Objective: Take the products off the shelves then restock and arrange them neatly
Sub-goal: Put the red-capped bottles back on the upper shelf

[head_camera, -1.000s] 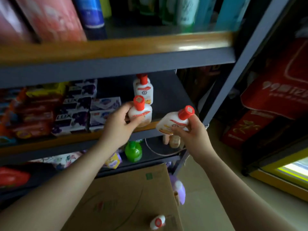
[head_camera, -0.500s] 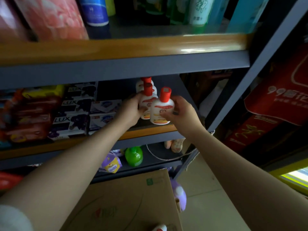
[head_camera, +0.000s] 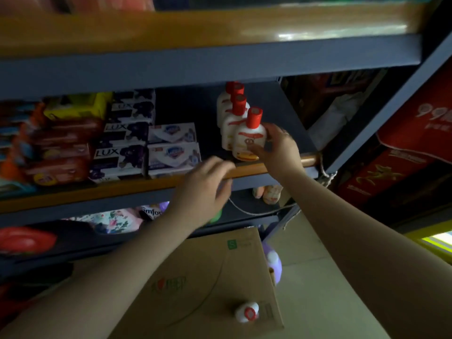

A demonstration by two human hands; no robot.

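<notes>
Right hand [head_camera: 277, 149]: I see it grasping the front white plastic bottle with a red cap [head_camera: 249, 138], upright at the middle shelf's wooden front edge [head_camera: 247, 168].
Left hand [head_camera: 204, 189]: loose, holding nothing, blurred.
Writing I can read: LUX on dark purple soap boxes [head_camera: 118, 156].
Cardboard box [head_camera: 208, 287]: another white, red-capped bottle [head_camera: 247, 312] lies on it.

Four red-capped white bottles [head_camera: 248, 139] are standing in one row on the shelf; a fifth bottle [head_camera: 246, 312] is lying at six o'clock. Three dark LUX boxes [head_camera: 118, 160] and two white soap boxes [head_camera: 174, 156] are sitting at nine o'clock.
</notes>
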